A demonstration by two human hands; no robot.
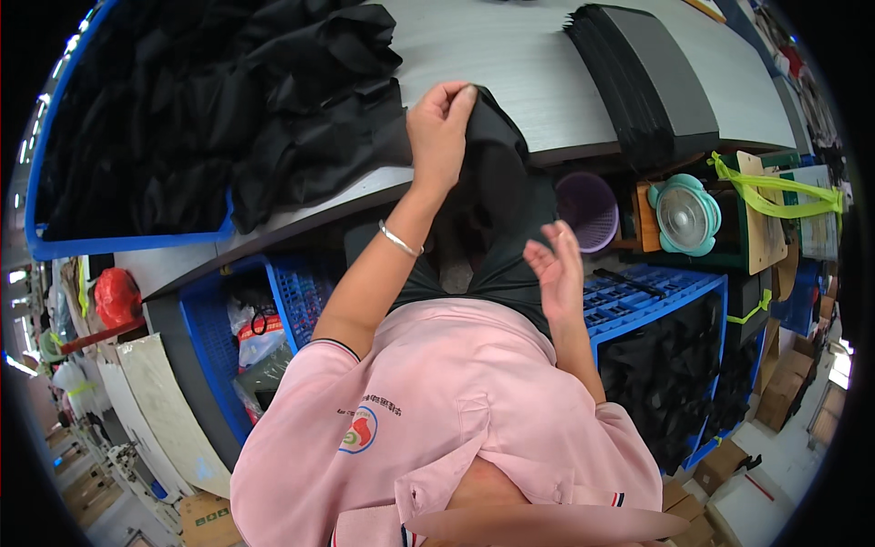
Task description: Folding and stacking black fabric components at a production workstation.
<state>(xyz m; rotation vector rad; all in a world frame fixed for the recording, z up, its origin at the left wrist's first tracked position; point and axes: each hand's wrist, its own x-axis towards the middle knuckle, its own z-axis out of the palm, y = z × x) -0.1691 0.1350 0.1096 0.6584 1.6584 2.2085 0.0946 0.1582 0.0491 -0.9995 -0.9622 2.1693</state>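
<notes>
Grey worktable (510, 64), left hand (439, 132) pinching limp black cloth (497, 182) — creased, drooping

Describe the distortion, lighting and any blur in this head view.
Head view: fisheye bends the grey table edge into an arc, black corners vignette; lighting is even and soft; black cloth pinched by the left hand loses detail in darkness; right hand is slightly blurred.

A purple basket (588, 210) sits beside a teal fan (685, 215) under the table (510, 64).

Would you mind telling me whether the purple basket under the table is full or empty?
Empty, as far as shows: the purple basket lies tipped toward the camera, and only its bare ribbed inside is visible.
</notes>
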